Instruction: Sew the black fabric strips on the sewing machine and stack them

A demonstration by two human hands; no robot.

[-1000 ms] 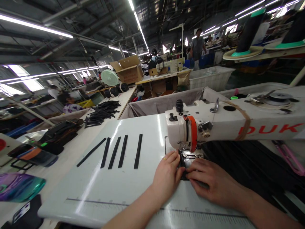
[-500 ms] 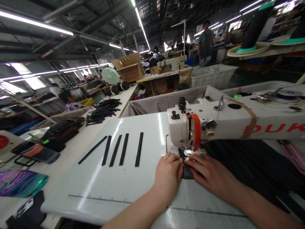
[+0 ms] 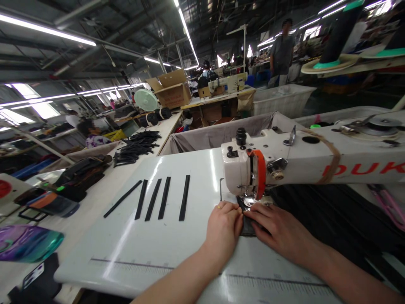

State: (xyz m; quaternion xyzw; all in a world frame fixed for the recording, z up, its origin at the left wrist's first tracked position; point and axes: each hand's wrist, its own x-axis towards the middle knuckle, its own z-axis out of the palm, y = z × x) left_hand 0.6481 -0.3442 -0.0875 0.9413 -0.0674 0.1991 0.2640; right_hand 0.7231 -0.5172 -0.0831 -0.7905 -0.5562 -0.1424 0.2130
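Note:
A small black fabric piece (image 3: pixel 248 229) lies under the needle area of the white sewing machine (image 3: pixel 303 162). My left hand (image 3: pixel 224 226) is closed, its fingertips pinching the left edge of the fabric close to the presser foot (image 3: pixel 249 202). From the other side, my right hand (image 3: pixel 276 223) presses its bent fingers together on the same piece. Both hands partly cover the fabric, so its full shape is hidden. Several narrow black strips (image 3: pixel 164 198) are laid out on the pale machine table (image 3: pixel 190 249), left of my hands.
A pile of black strips (image 3: pixel 137 145) sits on the side bench. Nearer are a purple-teal bottle (image 3: pixel 30 243) and a phone (image 3: pixel 34 274). Dark fabric (image 3: pixel 316 215) lies right of the needle. Behind stand a fabric-lined bin (image 3: pixel 215 137), a cardboard box (image 3: pixel 173 93) and a person (image 3: pixel 281 55).
My hands and the fabric piece hold almost the same place at the machine. In the background, the standing person has shifted to the right.

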